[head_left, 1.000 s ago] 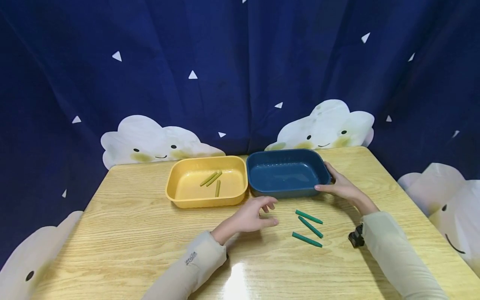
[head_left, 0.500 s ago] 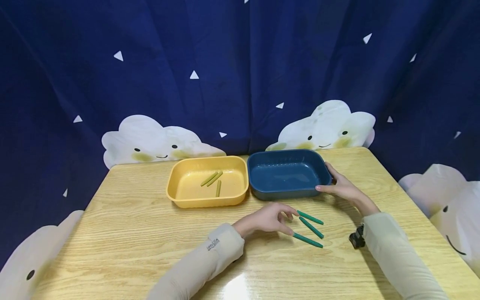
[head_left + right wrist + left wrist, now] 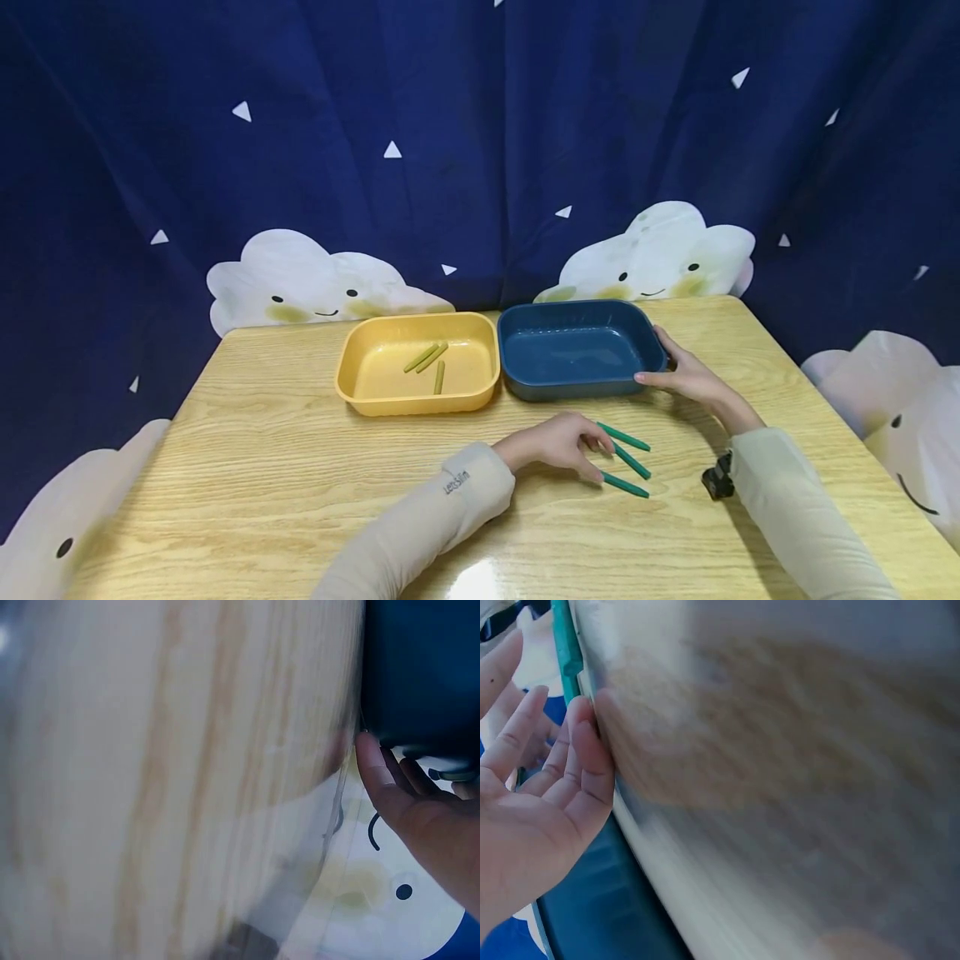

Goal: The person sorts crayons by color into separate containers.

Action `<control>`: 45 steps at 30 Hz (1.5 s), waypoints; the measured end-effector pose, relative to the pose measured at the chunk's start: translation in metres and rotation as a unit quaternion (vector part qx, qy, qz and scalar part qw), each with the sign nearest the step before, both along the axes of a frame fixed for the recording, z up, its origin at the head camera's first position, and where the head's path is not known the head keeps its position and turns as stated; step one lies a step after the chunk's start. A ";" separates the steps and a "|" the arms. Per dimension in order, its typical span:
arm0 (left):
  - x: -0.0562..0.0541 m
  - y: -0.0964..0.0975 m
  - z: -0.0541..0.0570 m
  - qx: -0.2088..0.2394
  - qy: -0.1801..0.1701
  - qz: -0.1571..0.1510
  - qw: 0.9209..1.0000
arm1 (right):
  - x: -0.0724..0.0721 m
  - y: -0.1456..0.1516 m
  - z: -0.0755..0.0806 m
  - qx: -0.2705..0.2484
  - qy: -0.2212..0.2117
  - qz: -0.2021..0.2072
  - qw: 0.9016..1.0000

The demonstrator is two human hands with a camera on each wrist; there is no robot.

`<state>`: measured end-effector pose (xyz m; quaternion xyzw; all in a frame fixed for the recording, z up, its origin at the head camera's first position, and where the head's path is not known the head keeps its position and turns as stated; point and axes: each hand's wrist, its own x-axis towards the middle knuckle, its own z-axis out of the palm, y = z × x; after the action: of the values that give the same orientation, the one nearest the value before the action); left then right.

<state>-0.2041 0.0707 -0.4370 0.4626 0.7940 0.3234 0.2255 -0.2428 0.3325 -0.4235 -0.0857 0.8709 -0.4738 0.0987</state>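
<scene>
Three green crayons lie on the wooden table in the head view: an upper one (image 3: 630, 438), a middle one (image 3: 636, 463) and a lower one (image 3: 627, 486). Over their left ends reaches my left hand (image 3: 555, 442), thumb by the lower crayon and fingertips by the upper one. The left wrist view shows its fingers loosely bent low at the tabletop, near a green crayon (image 3: 568, 649). My right hand (image 3: 690, 379) holds the right end of a dark blue bin (image 3: 570, 390), thumb at the front corner. In the right wrist view, its other fingers are partly hidden behind the bin.
A yellow bin (image 3: 420, 406) stands directly left of the blue one, with three olive-yellow crayons (image 3: 438, 379) inside. A blue curtain (image 3: 450, 150) with clouds hangs behind the wooden table (image 3: 285, 467). A small black device (image 3: 717, 478) sits under the right sleeve.
My left hand has moved right, from in front of the gap between the bins to over the green crayons' left ends. The right hand has stayed on the blue bin.
</scene>
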 end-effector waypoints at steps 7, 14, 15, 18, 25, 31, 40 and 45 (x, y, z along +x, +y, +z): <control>0.003 0.008 0.001 -0.056 0.056 -0.011 0.997 | 0.000 0.002 -0.002 0.000 -0.005 -0.001 1.000; 0.009 0.011 0.004 -0.096 0.086 -0.004 0.992 | 0.000 0.001 -0.001 0.001 -0.001 0.004 1.000; 0.009 0.011 0.004 -0.099 0.090 -0.004 0.991 | 0.000 0.001 -0.001 0.000 -0.001 0.005 1.000; 0.010 0.012 0.003 -0.107 0.105 -0.006 0.989 | 0.000 0.000 -0.001 -0.002 0.000 0.007 1.000; 0.009 0.011 0.002 -0.104 0.078 0.016 0.991 | 0.001 0.000 0.001 -0.005 -0.003 0.003 1.000; 0.006 0.009 0.004 -0.063 0.064 0.023 0.996 | 0.000 -0.001 0.000 -0.004 -0.004 0.002 1.000; 0.003 0.003 0.014 -0.007 0.057 0.037 0.998 | -0.001 0.001 -0.002 -0.007 -0.006 0.001 1.000; 0.000 0.000 0.020 0.025 0.073 0.042 0.996 | -0.001 0.000 -0.002 -0.008 -0.006 0.002 1.000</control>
<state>-0.2037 0.0708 -0.4173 0.4569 0.8188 0.3177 0.1411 -0.2433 0.3328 -0.4253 -0.0851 0.8661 -0.4814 0.1046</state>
